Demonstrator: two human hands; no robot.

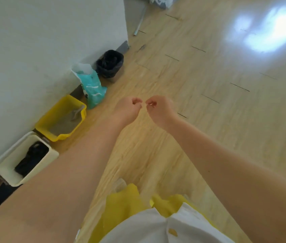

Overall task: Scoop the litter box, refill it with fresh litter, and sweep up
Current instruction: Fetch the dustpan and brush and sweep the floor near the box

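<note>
A yellow litter box [47,120] stands on the wooden floor against the white wall, with grey litter and a pale scoop [76,112] lying inside. A teal and white litter bag [92,85] stands open just beyond it. A black-lined bin [110,63] sits further along the wall. My left hand [128,109] and my right hand [158,109] are held out side by side over the floor, right of the litter box. Both have curled fingers and hold nothing.
A cream bin [9,170] with a black bag inside stands nearer me along the wall. The wall corner ends beyond the black bin. A metal leg [139,21] and fabric show at the top. Open wooden floor [208,85] stretches to the right.
</note>
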